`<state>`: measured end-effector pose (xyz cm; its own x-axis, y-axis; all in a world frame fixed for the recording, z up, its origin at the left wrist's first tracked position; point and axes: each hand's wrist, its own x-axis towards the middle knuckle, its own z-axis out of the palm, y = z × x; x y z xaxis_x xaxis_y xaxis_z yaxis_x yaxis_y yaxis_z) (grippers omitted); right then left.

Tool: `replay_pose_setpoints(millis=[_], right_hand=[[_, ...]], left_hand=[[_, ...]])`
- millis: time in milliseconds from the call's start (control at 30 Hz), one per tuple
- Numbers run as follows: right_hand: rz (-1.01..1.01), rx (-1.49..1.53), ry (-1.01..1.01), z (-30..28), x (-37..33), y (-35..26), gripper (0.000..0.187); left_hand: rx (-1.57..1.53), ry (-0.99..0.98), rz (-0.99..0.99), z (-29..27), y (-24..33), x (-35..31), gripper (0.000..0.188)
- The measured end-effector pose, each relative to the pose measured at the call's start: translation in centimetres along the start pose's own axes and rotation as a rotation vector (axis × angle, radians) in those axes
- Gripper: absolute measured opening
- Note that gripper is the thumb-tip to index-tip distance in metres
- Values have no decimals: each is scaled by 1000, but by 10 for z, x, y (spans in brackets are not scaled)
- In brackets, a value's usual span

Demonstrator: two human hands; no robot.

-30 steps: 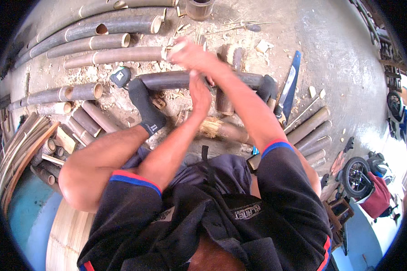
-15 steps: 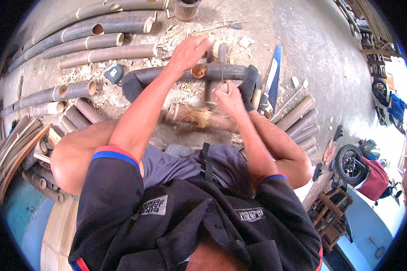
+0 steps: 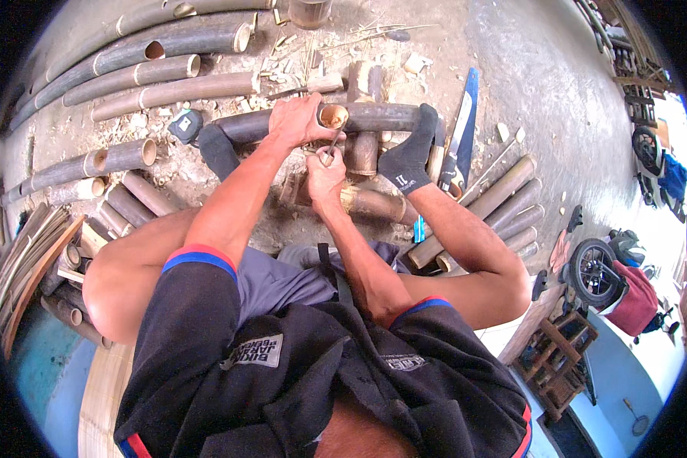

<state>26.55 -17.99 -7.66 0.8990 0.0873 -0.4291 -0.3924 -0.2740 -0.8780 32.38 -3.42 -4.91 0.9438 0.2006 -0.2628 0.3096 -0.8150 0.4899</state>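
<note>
Before me a dark bamboo pole lies crosswise, with a rounded hole cut in its upper side; pale raw wood shows inside the hole. My left hand grips the pole just left of this opening, thumb side close to the rim. In my right hand, closed on its handle, is a narrow metal blade, perhaps a knife or chisel, whose end points up at the hole's near edge. The handle is hidden by my fingers. My two socked feet press against the pole toward its ends.
Beneath the pole stand short bamboo blocks, and a frayed bamboo piece lies nearer me. A blue-edged handsaw is at right, a tape measure at left. Several bamboo poles and wood chips lie around. A motorbike wheel is far right.
My left hand has come down onto the pole beside the hole. My right hand has moved left with the blade to the hole. The pole's hole has shifted slightly left.
</note>
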Motion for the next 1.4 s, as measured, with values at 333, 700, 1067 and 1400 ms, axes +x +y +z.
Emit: replay_pose_setpoints(millis=[333, 700, 1067, 1400], right_hand=[[185, -232, -533, -88, 57, -58, 15], [137, -892, -1010, -103, 141, -156, 30], [-94, -741, -1047, -114, 118, -68, 34], [760, 666, -467, -1, 25, -83, 19]], left_hand=[[70, 134, -162, 4, 25, 1, 97], [30, 276, -262, 28, 25, 8, 87], [51, -196, 21, -9, -19, 8, 84], [186, -69, 23, 22, -39, 10, 73]])
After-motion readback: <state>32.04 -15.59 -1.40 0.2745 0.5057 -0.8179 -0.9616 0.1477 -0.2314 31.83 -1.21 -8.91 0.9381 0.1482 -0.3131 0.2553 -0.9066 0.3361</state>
